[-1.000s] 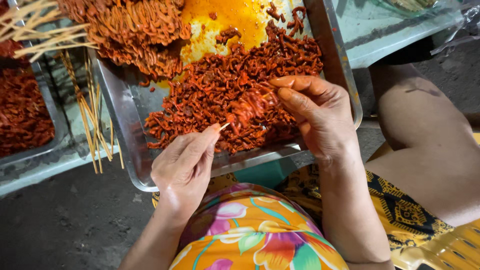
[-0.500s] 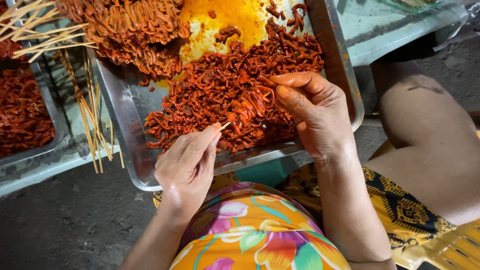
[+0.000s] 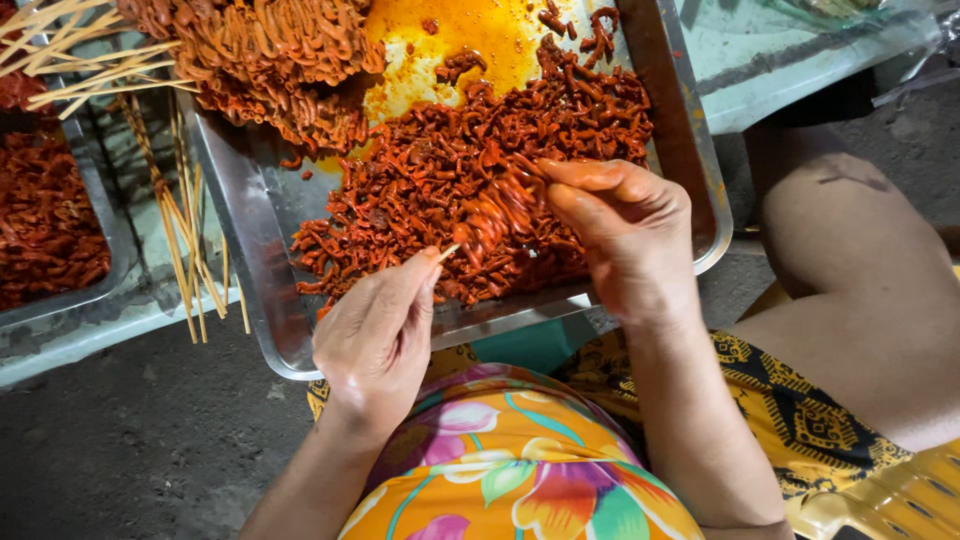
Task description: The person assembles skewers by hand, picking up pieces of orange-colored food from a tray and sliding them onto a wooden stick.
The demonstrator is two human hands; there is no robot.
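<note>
Left hand (image 3: 378,335) pinches a bamboo skewer (image 3: 447,253); right hand (image 3: 622,235) pinches red marinated strips (image 3: 505,205) onto it, over the steel tray (image 3: 262,262). Spare skewers (image 3: 180,230) at nine o'clock. Risk: greasy strips slipping off, or the point pricking a fingertip.

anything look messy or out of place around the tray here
Somewhat. Loose bamboo skewers lie scattered beside the metal tray, some jutting past the table edge. Orange oily sauce pools on a bare patch of tray. Nothing looks damaged.
</note>
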